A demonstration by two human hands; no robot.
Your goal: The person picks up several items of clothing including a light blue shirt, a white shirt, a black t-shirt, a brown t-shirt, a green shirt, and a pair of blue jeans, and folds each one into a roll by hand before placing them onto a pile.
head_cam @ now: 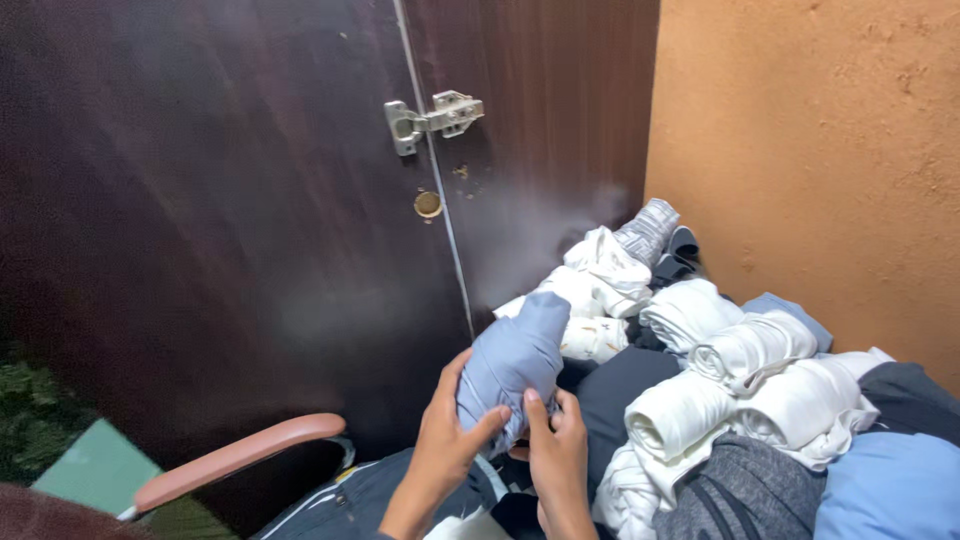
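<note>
Both hands, left hand (440, 440) and right hand (557, 455), fingers pinching, apparently, the rolled grey garment (512, 362) between them.

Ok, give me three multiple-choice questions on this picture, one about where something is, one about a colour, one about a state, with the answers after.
1. Where is the metal hinge?
A. on the dark wooden door
B. on the orange wall
C. on the chair arm

2. What colour is the rolled cloth in the hands?
A. red
B. grey-blue
C. yellow

3. How are the white clothes in the pile kept?
A. hung on hangers
B. spread out flat
C. rolled into bundles

Answers:
1. A, the hinge sits at the edge of the door panel.
2. B, the left hand and right hand both grip a grey-blue roll.
3. C, each white piece shows a coiled end.
</note>
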